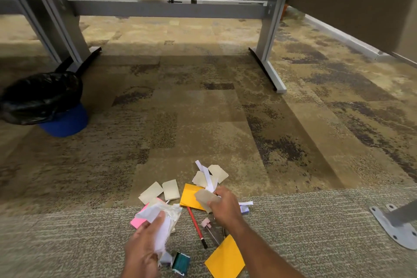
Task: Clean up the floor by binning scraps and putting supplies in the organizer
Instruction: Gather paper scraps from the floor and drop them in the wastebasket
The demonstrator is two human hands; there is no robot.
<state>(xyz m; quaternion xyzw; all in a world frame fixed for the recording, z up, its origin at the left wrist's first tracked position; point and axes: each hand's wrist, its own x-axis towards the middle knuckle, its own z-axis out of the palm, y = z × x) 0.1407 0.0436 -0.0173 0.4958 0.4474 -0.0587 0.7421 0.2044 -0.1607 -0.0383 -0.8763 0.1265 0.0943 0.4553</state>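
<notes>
My left hand point(143, 246) grips a bundle of white and beige paper scraps point(164, 216) low in the view. My right hand point(226, 206) pinches a beige paper scrap point(206, 198) just above an orange sticky pad point(191, 195). Around them on the carpet lie several beige scraps point(170, 189), white strips point(206, 176), a pink sticky pad point(138, 221), a red pen point(197, 227), a second orange pad point(225, 257), a teal clip point(180, 263) and a small pink-capped item point(208, 225). A blue bin with a black liner point(42, 99) stands far left.
Grey desk legs point(268, 52) and a crossbar stand ahead; another leg point(67, 36) rises beside the bin. A metal foot plate point(394, 228) is bolted to the floor at the right. A baseboard runs along the right wall. No organizer is visible.
</notes>
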